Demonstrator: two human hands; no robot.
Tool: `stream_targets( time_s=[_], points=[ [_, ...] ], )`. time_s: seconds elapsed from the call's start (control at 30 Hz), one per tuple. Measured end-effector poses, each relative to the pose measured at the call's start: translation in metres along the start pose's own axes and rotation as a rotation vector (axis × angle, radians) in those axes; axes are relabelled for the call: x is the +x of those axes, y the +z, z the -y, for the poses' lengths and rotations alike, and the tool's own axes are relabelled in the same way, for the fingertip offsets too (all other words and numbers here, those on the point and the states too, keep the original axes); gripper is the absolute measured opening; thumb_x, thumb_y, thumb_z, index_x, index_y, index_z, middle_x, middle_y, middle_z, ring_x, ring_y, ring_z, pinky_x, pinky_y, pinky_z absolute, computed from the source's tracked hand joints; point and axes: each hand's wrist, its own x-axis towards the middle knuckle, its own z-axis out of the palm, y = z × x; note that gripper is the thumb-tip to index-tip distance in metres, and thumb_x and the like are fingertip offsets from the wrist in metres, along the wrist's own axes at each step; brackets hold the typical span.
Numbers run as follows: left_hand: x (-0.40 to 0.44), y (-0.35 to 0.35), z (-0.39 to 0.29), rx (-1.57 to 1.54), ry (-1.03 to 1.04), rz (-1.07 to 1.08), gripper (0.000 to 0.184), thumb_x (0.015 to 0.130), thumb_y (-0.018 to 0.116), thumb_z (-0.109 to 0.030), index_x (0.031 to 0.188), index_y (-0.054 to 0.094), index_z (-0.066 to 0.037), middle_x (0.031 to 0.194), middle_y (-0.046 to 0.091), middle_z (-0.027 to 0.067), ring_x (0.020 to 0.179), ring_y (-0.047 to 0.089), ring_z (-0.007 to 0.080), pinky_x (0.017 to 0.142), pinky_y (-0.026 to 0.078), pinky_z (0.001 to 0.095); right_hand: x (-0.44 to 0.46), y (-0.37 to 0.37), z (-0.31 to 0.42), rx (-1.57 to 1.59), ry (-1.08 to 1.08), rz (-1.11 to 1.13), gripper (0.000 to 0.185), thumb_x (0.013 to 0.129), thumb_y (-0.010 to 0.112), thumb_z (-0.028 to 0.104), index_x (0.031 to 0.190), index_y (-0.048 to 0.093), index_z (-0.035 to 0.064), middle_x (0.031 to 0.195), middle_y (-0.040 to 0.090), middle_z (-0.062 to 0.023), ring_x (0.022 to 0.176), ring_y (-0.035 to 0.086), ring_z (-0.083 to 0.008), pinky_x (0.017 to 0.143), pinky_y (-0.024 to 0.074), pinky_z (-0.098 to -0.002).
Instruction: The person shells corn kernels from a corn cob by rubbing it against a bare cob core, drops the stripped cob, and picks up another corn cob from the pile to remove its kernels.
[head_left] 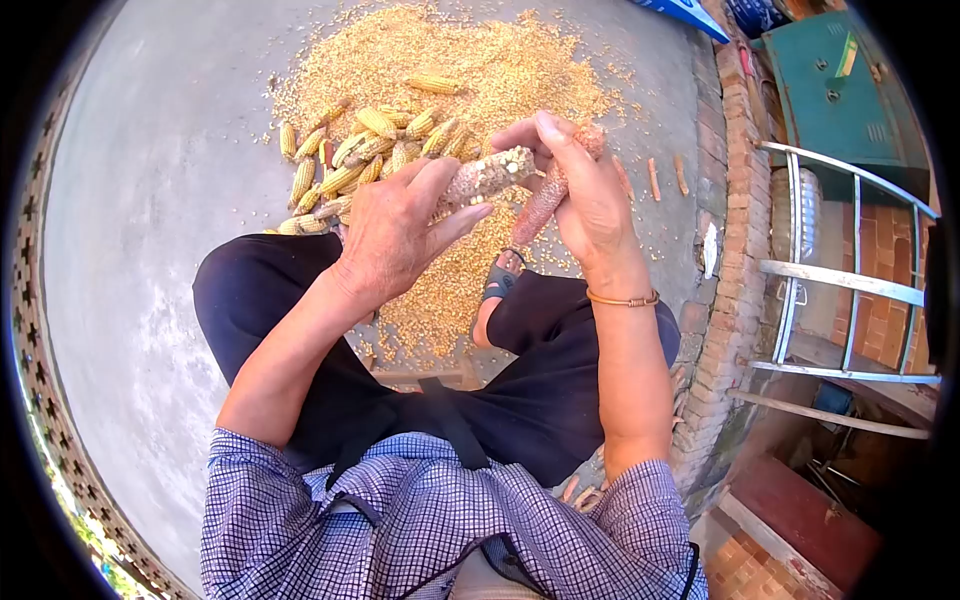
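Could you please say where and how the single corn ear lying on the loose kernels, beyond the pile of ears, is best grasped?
Probably around its middle, from above, gripping across its length: the slim corn ear lies on its side on the loose kernels, with its top exposed and the pile of ears to its near side.

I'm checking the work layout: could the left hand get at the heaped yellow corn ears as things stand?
Probably yes: the left hand looks close to the corn ears, and nothing visible blocks the way. It holds a partly shelled cob, though, so it would likely have to let go first.
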Motion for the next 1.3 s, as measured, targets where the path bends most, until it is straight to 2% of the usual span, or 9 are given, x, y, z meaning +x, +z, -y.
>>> stream_targets(
  time_s=[0.2,0.5,0.63,0.73,0.97,1.07,1.17,1.27,1.3],
  points=[
    [0.002,-0.006,-0.001,-0.175,-0.136,0.036,0.034,0.085,0.075,-0.020,0.107,0.062,0.002,0.081,0.062,0.0163,0.071,0.063,0.0291,0.064,0.048,0.0372,-0.009,0.007,0.001,-0.175,-0.027,0.099,0.024,0.093,0.068,0.021,0.111,0.069,0.0052,0.077,0.057,0.0041,0.057,0.045,-0.0006,0.047,0.0379,-0.0167],
    [0.000,-0.007,0.000,0.244,0.141,-0.051,0.039,0.078,0.079,-0.028,0.103,0.062,-0.003,0.076,0.058,0.0098,0.069,0.062,0.0262,0.057,0.047,0.0353,-0.007,0.022,-0.014,-0.293,-0.176,-0.071,0.014,0.090,0.071,0.012,0.100,0.069,0.0018,0.073,0.061,0.0025,0.061,0.051,-0.0014,0.050,0.0368,-0.0169],
    [-0.002,-0.004,0.001,0.372,0.249,-0.065,0.040,0.076,0.080,-0.029,0.102,0.062,-0.004,0.076,0.057,0.0089,0.068,0.062,0.0265,0.056,0.048,0.0362,-0.007,0.019,-0.021,-0.212,-0.060,-0.146,0.023,0.095,0.065,0.021,0.106,0.068,0.0004,0.080,0.067,-0.0022,0.065,0.058,-0.0050,0.047,0.0429,-0.0189],
    [0.001,-0.003,0.000,0.175,0.136,-0.103,0.039,0.081,0.076,-0.034,0.103,0.062,-0.005,0.076,0.059,0.0106,0.066,0.063,0.0274,0.055,0.048,0.0376,-0.009,0.015,-0.006,-0.008,0.025,-0.106,0.033,0.099,0.059,0.028,0.115,0.066,0.0000,0.088,0.068,-0.0054,0.067,0.059,-0.0077,0.050,0.0478,-0.0209],
    [0.002,-0.007,0.001,-0.284,-0.128,0.019,0.031,0.089,0.071,-0.016,0.110,0.060,0.003,0.079,0.060,0.0129,0.068,0.059,0.0192,0.062,0.046,0.0322,-0.011,0.007,-0.001,-0.041,-0.080,0.053,0.034,0.100,0.057,0.027,0.121,0.063,0.0014,0.100,0.069,-0.0063,0.078,0.058,-0.0093,0.059,0.0536,-0.0224],
    [0.002,-0.008,0.001,-0.313,-0.129,0.017,0.035,0.089,0.071,-0.026,0.108,0.061,0.002,0.076,0.062,0.0189,0.070,0.064,0.0304,0.062,0.048,0.0387,-0.011,0.009,0.000,-0.099,-0.111,0.084,0.033,0.100,0.057,0.025,0.121,0.063,0.0014,0.100,0.068,-0.0062,0.077,0.056,-0.0090,0.058,0.0549,-0.0224],
    [0.004,-0.009,-0.002,-0.356,-0.109,0.016,0.034,0.090,0.070,-0.025,0.107,0.061,0.003,0.077,0.062,0.0194,0.070,0.064,0.0310,0.062,0.047,0.0387,-0.010,0.011,-0.002,-0.079,-0.140,0.057,0.031,0.097,0.062,0.026,0.117,0.066,0.0016,0.090,0.065,-0.0020,0.072,0.055,-0.0054,0.051,0.0507,-0.0196],
    [0.002,0.000,-0.002,-0.411,-0.050,-0.101,0.035,0.095,0.064,-0.029,0.109,0.060,0.003,0.073,0.058,0.0141,0.068,0.061,0.0237,0.061,0.047,0.0365,-0.011,0.017,-0.006,-0.045,-0.149,0.021,0.032,0.095,0.066,0.028,0.113,0.068,0.0014,0.084,0.063,0.0004,0.069,0.054,-0.0037,0.047,0.0482,-0.0181],
    [0.001,-0.001,-0.001,-0.556,-0.175,0.021,0.038,0.097,0.060,-0.032,0.113,0.058,0.002,0.077,0.056,0.0094,0.070,0.057,0.0181,0.061,0.046,0.0314,-0.012,0.017,-0.006,-0.036,-0.149,0.013,0.032,0.095,0.066,0.029,0.112,0.068,0.0012,0.083,0.063,0.0005,0.069,0.054,-0.0037,0.047,0.0481,-0.0181]
  ],
)
